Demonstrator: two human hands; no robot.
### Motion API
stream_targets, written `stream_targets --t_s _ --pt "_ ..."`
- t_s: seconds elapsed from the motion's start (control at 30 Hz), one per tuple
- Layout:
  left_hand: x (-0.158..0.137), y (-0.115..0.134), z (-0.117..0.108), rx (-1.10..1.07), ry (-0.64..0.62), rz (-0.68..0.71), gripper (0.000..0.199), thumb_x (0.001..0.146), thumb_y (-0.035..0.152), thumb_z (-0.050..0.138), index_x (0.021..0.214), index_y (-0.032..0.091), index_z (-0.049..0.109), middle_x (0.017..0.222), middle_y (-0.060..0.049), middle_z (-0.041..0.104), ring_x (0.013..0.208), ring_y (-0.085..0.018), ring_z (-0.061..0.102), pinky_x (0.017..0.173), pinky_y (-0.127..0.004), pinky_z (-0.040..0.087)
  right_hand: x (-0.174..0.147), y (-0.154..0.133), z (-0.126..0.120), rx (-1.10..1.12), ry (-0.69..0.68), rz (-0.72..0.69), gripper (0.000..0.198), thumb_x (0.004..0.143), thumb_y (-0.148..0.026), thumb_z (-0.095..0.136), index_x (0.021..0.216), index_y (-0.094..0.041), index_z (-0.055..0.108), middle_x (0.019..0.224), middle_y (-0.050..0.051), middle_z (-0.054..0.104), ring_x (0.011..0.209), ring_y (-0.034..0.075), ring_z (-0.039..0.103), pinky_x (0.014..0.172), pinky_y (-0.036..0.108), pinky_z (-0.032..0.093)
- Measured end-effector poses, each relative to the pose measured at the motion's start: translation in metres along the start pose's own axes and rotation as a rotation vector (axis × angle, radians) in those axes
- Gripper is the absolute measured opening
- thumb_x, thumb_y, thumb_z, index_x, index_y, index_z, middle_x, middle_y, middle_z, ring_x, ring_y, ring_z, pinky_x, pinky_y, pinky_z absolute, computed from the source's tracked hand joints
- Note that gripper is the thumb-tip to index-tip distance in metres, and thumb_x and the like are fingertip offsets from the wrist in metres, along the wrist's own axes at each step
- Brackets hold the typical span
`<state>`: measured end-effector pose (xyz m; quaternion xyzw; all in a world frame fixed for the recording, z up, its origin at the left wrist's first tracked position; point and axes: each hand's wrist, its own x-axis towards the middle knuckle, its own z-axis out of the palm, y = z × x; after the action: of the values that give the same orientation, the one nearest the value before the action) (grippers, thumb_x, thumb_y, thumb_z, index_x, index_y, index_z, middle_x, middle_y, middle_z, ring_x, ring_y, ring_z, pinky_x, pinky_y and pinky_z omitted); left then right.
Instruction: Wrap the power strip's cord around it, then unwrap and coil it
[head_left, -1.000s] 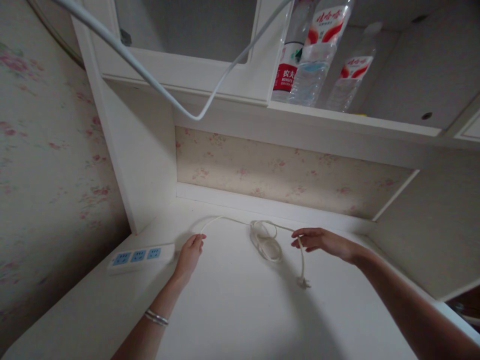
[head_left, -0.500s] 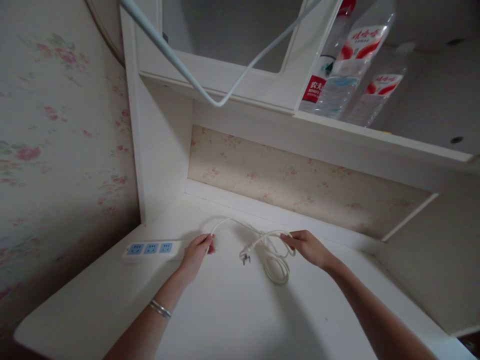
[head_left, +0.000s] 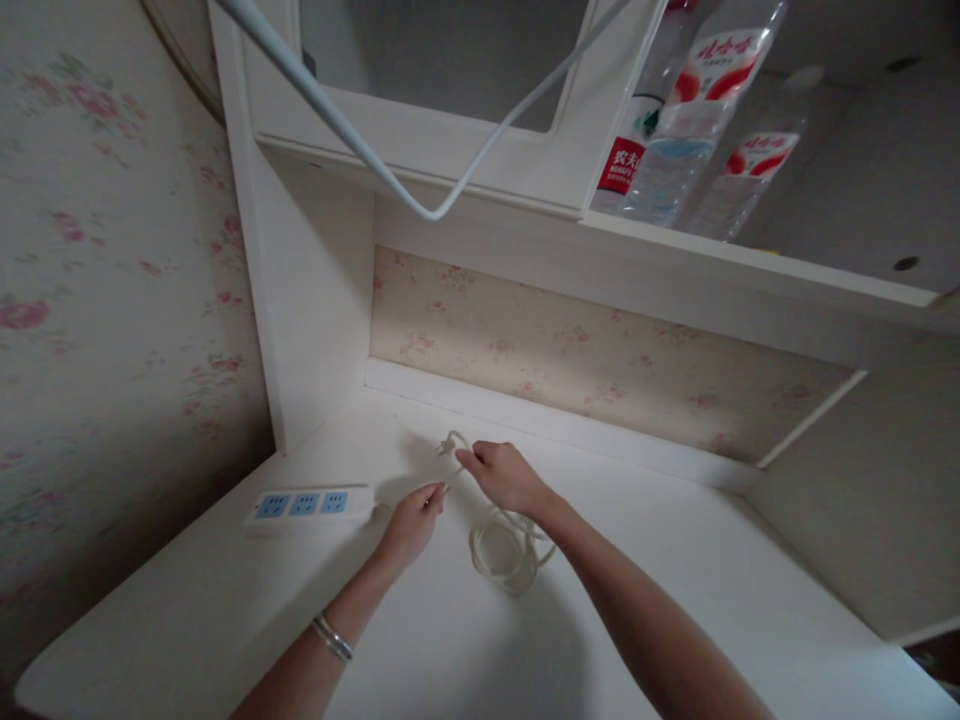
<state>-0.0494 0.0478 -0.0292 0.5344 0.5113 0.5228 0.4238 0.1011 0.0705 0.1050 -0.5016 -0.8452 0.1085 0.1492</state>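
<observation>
A white power strip [head_left: 311,507] with blue sockets lies on the left of the white desk. Its pale cord leads off toward my left hand [head_left: 411,522], whose fingers pinch the cord. Close by and slightly higher, my right hand [head_left: 504,474] is closed on the same power cord [head_left: 501,578], gripping it near the plug. The plug [head_left: 445,447] pokes out beyond the right fingers, prongs toward the left. Loose loops of cord hang below my right hand, over the desk; whether they touch it I cannot tell. A silver bracelet circles my left wrist.
Above the desk [head_left: 420,640] runs a white cabinet with a glass door. Plastic bottles [head_left: 686,130] stand on its open shelf at the upper right. A pale bent tube [head_left: 435,212] hangs in front of the cabinet. Floral wallpaper [head_left: 112,250] covers the left wall.
My right hand has moved left, bringing the plug and cord loops with it, and is now near my left hand. My left hand has shifted slightly right. The view has tilted a little.
</observation>
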Motion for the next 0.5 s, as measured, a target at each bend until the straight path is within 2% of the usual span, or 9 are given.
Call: stream_targets --t_s 0.13,0.27,0.5 --pt "0.005 -0.001 0.004 -0.099 -0.012 -0.059 0.035 0.078 0.047 0.036 0.060 0.019 0.048 0.053 0.004 0.042 0.048 -0.011 0.037 0.047 -0.023 0.028 -0.003 -0.025 0.034 -0.165 -0.092 -0.011 0.051 0.095 -0.046 0.023 0.090 -0.016 0.064 0.086 0.013 0.069 0.077 0.021 0.064 0.066 0.028 0.039" --pt "0.005 -0.001 0.001 -0.151 0.052 -0.090 0.033 0.076 0.044 0.032 0.056 0.020 0.043 0.050 0.004 0.038 0.046 -0.010 0.036 0.046 -0.022 0.030 -0.014 -0.031 0.055 -0.182 -0.125 -0.029 0.052 0.097 -0.042 0.016 0.101 -0.017 0.061 0.090 0.014 0.069 0.080 0.023 0.065 0.068 0.030 0.041" --pt "-0.003 0.006 -0.004 -0.046 0.123 -0.119 0.039 0.078 0.047 0.042 0.066 0.015 0.060 0.057 -0.001 0.055 0.053 -0.014 0.048 0.050 -0.024 0.034 -0.039 -0.010 0.082 -0.047 -0.191 0.065 0.050 0.096 -0.043 0.024 0.092 -0.017 0.067 0.090 0.013 0.070 0.081 0.021 0.065 0.069 0.028 0.039"
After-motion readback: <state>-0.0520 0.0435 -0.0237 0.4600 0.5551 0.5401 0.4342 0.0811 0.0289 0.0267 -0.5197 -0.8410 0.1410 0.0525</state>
